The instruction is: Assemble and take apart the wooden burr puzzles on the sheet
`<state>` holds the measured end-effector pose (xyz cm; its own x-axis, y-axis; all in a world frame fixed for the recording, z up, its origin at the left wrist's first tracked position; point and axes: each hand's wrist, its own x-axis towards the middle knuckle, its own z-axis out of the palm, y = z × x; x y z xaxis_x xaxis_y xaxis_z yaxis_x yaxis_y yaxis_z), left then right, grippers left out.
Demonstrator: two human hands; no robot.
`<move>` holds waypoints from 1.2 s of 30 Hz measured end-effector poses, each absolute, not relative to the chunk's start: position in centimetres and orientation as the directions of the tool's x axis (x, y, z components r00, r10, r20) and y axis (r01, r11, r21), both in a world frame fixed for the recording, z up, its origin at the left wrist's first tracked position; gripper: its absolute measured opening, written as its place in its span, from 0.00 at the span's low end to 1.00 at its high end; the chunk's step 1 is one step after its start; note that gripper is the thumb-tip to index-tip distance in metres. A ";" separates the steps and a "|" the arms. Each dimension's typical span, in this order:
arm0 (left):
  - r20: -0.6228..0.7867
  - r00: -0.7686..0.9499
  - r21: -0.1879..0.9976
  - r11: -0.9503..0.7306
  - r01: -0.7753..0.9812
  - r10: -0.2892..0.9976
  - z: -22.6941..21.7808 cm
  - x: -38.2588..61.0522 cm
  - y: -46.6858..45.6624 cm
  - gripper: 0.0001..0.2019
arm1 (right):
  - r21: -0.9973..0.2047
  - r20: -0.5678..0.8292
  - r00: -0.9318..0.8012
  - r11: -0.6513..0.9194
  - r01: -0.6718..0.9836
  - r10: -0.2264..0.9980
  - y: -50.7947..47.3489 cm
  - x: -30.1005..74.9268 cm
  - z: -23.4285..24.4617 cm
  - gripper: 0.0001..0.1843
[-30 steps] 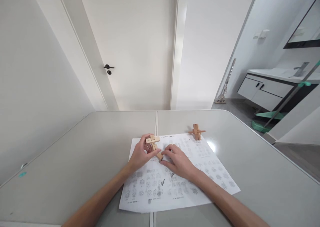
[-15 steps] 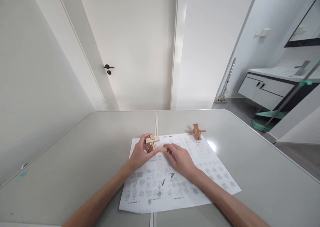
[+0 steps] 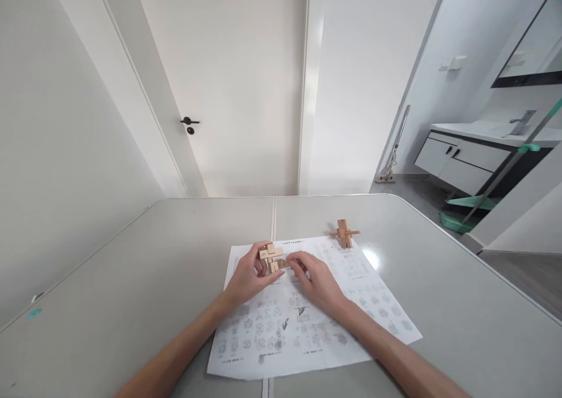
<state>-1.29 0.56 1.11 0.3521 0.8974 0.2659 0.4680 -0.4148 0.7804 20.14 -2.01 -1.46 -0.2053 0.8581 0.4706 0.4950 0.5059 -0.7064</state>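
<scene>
My left hand [image 3: 248,276] grips a small wooden interlocking puzzle [image 3: 271,254] just above a printed instruction sheet [image 3: 307,316] on the grey table [image 3: 132,292]. My right hand [image 3: 318,282] pinches a loose wooden block [image 3: 282,264] and holds it against the puzzle's right side. A second, assembled wooden cross puzzle [image 3: 345,233] stands untouched at the sheet's far right corner.
A closed white door with a black handle [image 3: 189,121] is behind the table. To the right, an open doorway shows a vanity cabinet [image 3: 465,158], a green dustpan [image 3: 456,213] and a mop leaning on the wall. A table seam [image 3: 273,216] runs down the middle.
My right hand lifted the loose block from the sheet, turned it level and brought it against the puzzle in my left hand. The view shifted slightly.
</scene>
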 end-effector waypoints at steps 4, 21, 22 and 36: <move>0.252 0.390 0.768 -0.428 0.476 0.886 0.9 -1.1 0.3 0.30 | -0.641 0.521 -0.221 0.549 0.536 0.824 -2.5 19.9 -1.5 0.11; 0.249 0.460 0.755 -0.468 0.459 0.853 1.1 -0.6 -0.8 0.24 | -0.547 0.553 -0.226 0.555 0.627 0.802 -3.1 19.4 -1.4 0.12; 0.257 0.458 0.745 -0.476 0.466 0.851 1.2 -0.5 -0.9 0.23 | -0.547 0.554 -0.224 0.554 0.628 0.802 -3.1 19.4 -1.5 0.13; 0.316 0.427 0.647 -0.521 0.556 0.847 0.5 -0.8 -0.6 0.26 | -0.499 0.561 -0.302 0.606 0.620 0.771 -2.9 19.6 -1.8 0.12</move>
<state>-0.85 -0.58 0.51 0.4265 0.8474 0.3162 0.5565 -0.5215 0.6468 19.61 -2.95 -1.79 -0.3017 0.7706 0.5613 0.6197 0.6060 -0.4987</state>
